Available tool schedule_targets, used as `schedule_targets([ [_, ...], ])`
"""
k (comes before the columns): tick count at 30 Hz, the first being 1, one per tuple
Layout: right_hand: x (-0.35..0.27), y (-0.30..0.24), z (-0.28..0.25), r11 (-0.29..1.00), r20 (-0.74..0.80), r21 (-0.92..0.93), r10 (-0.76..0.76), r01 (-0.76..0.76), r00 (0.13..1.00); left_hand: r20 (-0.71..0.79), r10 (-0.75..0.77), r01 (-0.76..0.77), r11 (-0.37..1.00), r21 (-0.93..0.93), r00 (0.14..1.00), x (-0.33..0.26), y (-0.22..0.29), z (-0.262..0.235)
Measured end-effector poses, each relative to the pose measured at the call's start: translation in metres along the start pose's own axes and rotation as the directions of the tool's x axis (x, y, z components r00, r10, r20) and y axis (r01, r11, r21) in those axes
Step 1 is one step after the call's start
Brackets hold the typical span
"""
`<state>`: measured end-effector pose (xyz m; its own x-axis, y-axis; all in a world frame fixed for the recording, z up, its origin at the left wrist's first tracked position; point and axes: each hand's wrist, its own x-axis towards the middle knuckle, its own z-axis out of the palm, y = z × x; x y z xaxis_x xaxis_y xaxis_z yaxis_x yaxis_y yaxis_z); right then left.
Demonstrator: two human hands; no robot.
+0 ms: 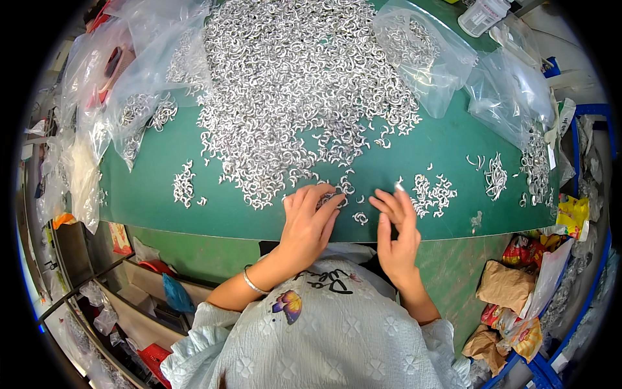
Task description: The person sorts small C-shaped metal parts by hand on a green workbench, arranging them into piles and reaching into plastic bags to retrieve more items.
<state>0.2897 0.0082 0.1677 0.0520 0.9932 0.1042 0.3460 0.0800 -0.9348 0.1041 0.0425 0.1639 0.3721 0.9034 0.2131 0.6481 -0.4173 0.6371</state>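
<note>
A large heap of small silvery curved metal pieces [298, 84] covers the middle of a green table [447, 149]. My left hand [310, 223] lies palm down at the table's near edge, its fingertips resting on a few loose pieces [337, 194] at the heap's front fringe. My right hand [396, 227] is beside it, fingers spread and raised slightly, close to a single piece [360, 218] and a small cluster [433, 193]. Neither hand visibly grips anything. A thin bracelet [254, 282] circles my left wrist.
Clear plastic bags [424, 55] holding more pieces lie at the table's back right, right [512, 97] and left [139, 84]. Small separate clusters sit at left [184, 184] and right [495, 175]. A white plastic bottle [481, 14] stands far back. Crumpled bags [508, 285] fill a crate at lower right.
</note>
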Motion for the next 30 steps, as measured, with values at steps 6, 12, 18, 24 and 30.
schedule_targets([
  [6,0.003,-0.003,0.013,0.998,0.066,-0.003,-0.065,0.065,0.996,0.016,-0.035,0.034,0.996,0.077,0.999,0.007,0.007,0.002],
  [12,-0.004,-0.004,0.006,0.998,0.104,0.043,-0.051,0.046,0.993,-0.032,-0.038,0.04,0.997,0.067,0.999,-0.001,-0.003,-0.002],
  [18,0.013,-0.002,0.02,0.997,0.123,0.04,-0.073,0.069,0.99,-0.037,-0.017,0.019,0.998,0.052,0.999,0.004,0.003,0.004],
  [24,0.002,-0.001,0.009,0.994,-0.004,-0.031,-0.103,0.103,0.995,-0.037,-0.016,0.018,0.998,0.065,0.999,0.0,-0.002,-0.001],
  [30,0.003,0.002,0.014,0.995,0.005,-0.085,-0.057,0.057,0.998,-0.035,-0.037,0.038,0.998,0.041,0.999,0.001,-0.002,-0.002],
])
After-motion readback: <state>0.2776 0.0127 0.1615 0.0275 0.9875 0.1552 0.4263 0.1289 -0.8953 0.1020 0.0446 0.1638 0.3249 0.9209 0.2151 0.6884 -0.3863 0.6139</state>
